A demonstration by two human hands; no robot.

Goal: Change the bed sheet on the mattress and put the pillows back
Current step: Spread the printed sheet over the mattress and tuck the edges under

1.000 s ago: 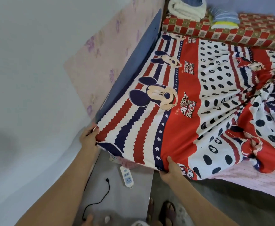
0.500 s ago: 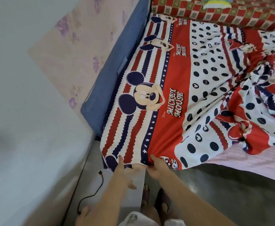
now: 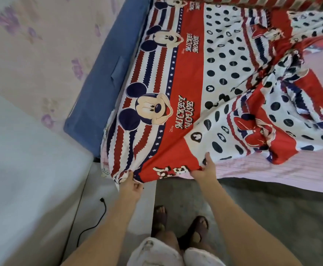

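Item: bed sheet (image 3: 185,79), red/white/navy cartoon print, spread over left part of mattress (image 3: 271,169); right part bunched in folds, pink striped mattress bare there.
L hand (image 3: 131,182): pinches sheet hem at near-left corner.
R hand (image 3: 204,169): grips hem further right, thumb on top of cloth.
Risks (judgement): pull w/ both hands on near edge may drag far edge off; bunched right side likely stays creased unless spread; hem may slip from the light L pinch.
Surface/room: blue panel (image 3: 99,83) btwn bed & floral wall (image 3: 41,45); black cable (image 3: 91,225) on pale ledge near wall; grey floor (image 3: 271,217); sandalled feet below. Pillows: cannot tell where.
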